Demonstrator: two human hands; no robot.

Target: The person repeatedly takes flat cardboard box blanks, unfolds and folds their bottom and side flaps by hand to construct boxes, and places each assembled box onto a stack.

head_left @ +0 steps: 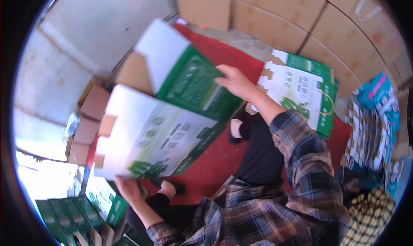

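Observation:
A green and white cardboard carton [172,132] with leafy pictures is held tilted before me, partly opened out, with white and brown flaps [161,48] standing out at its upper end. My right hand [234,81] grips its green side panel at the right edge, thumb on the near face. At the lower left corner my left hand [130,189] holds the carton's edge; some of its fingers are hidden behind the board. Right of the carton lies a stack of flat cartons [297,89] of the same print, with a yellow handle cord showing.
Red matting [211,160] covers the floor under my feet. Large brown boxes [275,22] line the back and right. Bundled flat cartons [365,134] and a blue package [376,93] stand at right. Green cartons [69,216] fill the lower left; brown boxes [88,132] stand by the wall.

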